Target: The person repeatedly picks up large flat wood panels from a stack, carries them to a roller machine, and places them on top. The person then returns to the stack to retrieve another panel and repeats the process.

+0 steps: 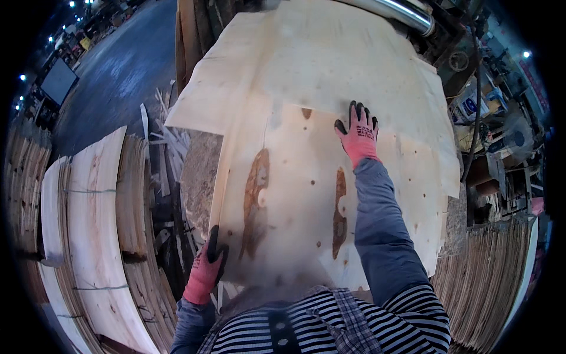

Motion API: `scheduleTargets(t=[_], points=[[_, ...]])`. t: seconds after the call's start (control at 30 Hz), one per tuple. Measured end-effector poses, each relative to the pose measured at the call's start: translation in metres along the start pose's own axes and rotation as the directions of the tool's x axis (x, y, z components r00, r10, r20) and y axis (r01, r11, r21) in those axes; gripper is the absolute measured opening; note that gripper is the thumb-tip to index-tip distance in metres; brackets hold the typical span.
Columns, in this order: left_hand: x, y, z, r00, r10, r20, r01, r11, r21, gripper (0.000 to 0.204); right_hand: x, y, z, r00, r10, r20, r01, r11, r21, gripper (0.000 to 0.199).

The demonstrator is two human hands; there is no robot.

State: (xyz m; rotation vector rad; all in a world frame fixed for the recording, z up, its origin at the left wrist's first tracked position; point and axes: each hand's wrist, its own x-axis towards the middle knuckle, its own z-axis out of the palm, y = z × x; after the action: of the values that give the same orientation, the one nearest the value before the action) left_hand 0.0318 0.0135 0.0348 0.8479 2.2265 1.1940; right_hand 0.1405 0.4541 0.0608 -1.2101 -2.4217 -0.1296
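Top veneer sheet (306,194) lies centred on the stack; left hand (205,268) pinches its seven-o'clock corner, right hand (358,134) presses flat, fingers spread, at one o'clock; best kept level to avoid tearing

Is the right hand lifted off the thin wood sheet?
No, the right hand lies flat on the wood sheet, fingers spread near its far edge.

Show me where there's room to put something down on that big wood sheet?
Bare room lies on the top veneer sheet between the right hand and the left hand, around its two brown streaks. More lies on the lower sheet toward the metal roller. The left is crowded with veneer stacks and scraps.
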Motion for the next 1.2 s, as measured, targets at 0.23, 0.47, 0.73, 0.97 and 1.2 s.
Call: scheduleTargets(t=[0.23,0.47,0.73,0.97,1.2], points=[[-0.008,-0.012,-0.021,0.974,-0.167,0.151,0.184,0.976,-0.112,0.052,-0.172,-0.040,-0.093,0.740,-0.413,0.531,0.298,0.909,0.292,0.079],[-0.013,0.106,-0.043,0.975,0.028,0.220,0.045,0.946,-0.320,0.042,-0.326,-0.001,-0.128,0.731,-0.341,0.591,0.222,0.938,0.267,0.080],[-0.013,0.165,-0.051,0.986,0.140,0.088,-0.052,0.768,-0.638,0.039,-0.313,-0.019,-0.162,0.894,-0.270,0.357,0.171,0.943,0.286,0.070],[0.018,0.097,-0.045,0.807,0.588,-0.053,-0.564,0.795,0.224,0.037,-0.255,-0.020,-0.181,0.897,-0.203,0.392,0.096,0.956,0.277,0.067],[0.005,0.021,0.000,0.990,0.109,-0.091,-0.125,0.973,-0.193,0.043,-0.144,-0.017,-0.114,0.937,-0.297,0.185,0.229,0.920,0.319,0.061]])
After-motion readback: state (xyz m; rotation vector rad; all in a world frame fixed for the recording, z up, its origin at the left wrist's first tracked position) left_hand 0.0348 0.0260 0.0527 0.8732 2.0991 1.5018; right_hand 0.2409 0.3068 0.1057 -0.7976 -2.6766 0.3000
